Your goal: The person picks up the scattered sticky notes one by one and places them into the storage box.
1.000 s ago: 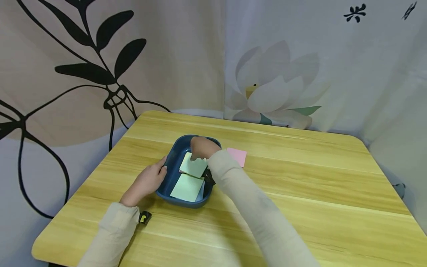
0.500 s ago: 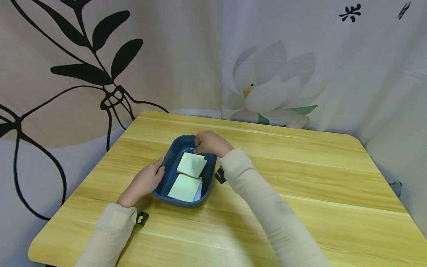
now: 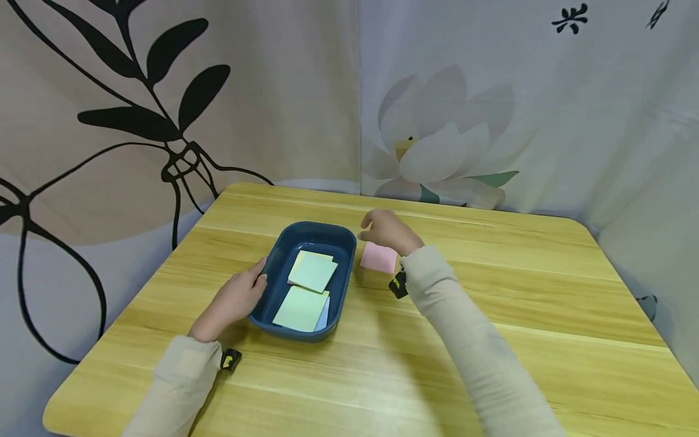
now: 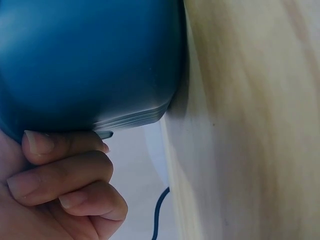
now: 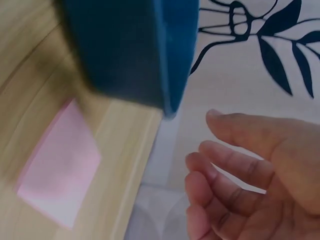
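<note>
A dark blue plastic bin (image 3: pixel 278 267) sits on the table, with my left hand (image 3: pixel 235 297) gripping its left side, thumb at the rim. The left wrist view shows curled fingers (image 4: pixel 65 165) against the bin's outer wall. Two light green stacks of sticky notes (image 3: pixel 314 273) lie inside, one behind the other; a yellow edge and a blue sheet (image 3: pixel 323 315) peek out beneath them. To the right of the bin is a pink pad of sticky notes (image 3: pixel 378 258). My right hand (image 3: pixel 390 230) hovers just behind this pad, fingers loosely bent and holding nothing.
The wooden table (image 3: pixel 491 291) extends to the right of the bin and toward me. Behind it hangs a curtain (image 3: pixel 306 91) printed with leaves and a flower. Each wrist carries a small black device (image 3: pixel 230 360).
My right hand has risen out of the bin and moved right to the pink pad, uncovering the rear green notes. My left hand keeps its grip on the bin.
</note>
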`<state>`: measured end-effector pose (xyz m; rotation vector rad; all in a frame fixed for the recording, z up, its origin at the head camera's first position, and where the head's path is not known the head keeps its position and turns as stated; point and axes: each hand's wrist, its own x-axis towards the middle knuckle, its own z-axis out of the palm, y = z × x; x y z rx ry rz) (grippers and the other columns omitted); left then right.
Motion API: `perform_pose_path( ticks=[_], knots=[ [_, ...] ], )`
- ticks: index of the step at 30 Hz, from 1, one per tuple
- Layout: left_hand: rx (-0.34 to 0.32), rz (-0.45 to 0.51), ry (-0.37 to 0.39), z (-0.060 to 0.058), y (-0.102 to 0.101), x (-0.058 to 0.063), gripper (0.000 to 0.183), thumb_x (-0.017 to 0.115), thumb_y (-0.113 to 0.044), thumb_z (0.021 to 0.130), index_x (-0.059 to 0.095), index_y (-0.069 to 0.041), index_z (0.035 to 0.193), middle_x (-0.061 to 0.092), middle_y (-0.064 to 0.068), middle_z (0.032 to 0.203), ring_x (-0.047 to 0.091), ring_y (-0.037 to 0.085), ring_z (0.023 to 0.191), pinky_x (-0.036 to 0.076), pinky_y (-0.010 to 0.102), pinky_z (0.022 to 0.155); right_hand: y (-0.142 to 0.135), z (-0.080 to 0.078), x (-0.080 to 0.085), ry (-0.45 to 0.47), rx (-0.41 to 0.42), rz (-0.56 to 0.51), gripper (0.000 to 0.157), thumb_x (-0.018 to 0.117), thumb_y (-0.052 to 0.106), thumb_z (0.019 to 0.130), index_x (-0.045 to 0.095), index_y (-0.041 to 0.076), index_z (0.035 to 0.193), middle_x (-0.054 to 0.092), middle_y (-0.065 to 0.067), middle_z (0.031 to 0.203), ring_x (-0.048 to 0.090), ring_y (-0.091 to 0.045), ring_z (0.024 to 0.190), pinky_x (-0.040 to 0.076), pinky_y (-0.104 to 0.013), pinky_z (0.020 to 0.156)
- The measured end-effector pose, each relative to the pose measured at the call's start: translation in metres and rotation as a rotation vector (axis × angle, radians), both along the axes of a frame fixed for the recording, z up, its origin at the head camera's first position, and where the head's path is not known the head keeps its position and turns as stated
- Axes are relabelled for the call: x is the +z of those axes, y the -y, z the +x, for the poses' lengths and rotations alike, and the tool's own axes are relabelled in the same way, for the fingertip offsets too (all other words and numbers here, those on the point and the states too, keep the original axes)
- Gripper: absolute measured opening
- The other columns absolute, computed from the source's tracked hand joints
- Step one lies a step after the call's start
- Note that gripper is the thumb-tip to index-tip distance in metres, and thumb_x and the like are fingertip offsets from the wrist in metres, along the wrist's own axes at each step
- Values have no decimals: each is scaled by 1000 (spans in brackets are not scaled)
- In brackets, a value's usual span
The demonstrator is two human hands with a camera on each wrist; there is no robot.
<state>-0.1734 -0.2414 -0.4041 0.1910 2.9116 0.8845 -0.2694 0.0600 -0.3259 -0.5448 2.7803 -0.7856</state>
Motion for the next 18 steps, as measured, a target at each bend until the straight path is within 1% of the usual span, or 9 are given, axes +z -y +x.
perform_pose_path(
  ticks=[3,8,11,18],
  knots=[
    [-1,1,-2,1,-1,0,54,36,-19,103,23,2,151,37,1,51,35,15,42,35,30,44,-13,-5,-9,34,-31,-5,38,63,16,91,61,-6,122,61,-18,124,62,-26,98,50,-39,88],
    [-10,2,-6,1,-1,0,54,35,-19,104,23,2,151,37,0,51,34,15,41,34,30,44,-31,-12,-26,81,-65,27,44,63,18,91,57,-7,126,60,-21,126,60,-32,109,48,-43,94],
    [-6,2,-4,1,-1,0,53,35,-19,104,23,1,151,36,0,51,34,15,41,34,30,44,-40,-14,-37,101,-76,34,47,64,18,91,55,-9,128,58,-23,128,57,-35,115,46,-45,97],
    [3,-2,2,1,0,0,54,35,-19,104,22,1,152,36,0,50,34,15,41,34,30,43,-53,-18,-60,144,-99,-5,57,63,18,91,45,-10,137,47,-26,140,46,-40,129,39,-49,105]
  ],
)
